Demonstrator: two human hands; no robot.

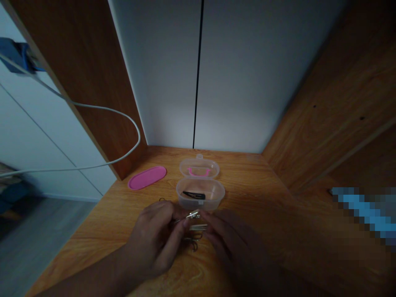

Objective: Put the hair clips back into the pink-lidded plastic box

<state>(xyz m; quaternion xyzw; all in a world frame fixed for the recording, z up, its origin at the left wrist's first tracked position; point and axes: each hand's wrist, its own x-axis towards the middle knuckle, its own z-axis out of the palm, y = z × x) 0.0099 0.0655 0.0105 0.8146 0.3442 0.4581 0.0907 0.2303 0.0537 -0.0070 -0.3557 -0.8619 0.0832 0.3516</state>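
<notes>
My left hand is closed, pinching a small shiny metal clip, which looks like a hair clip. The fingertips of my right hand meet the clip's right end. Thin pale strips show between the hands, by my right fingers; their kind is unclear. Beneath them, thin dark curved loops lie on the table. Just beyond my hands stands an open clear plastic box, its lid with a pink handle folded back. A black hair clip lies inside the box.
A pink oval tray lies at the back left of the wooden table. A white cable loops in the air at left. White panels rise behind, wooden boards at both sides. A blurred-out blue patch is at right.
</notes>
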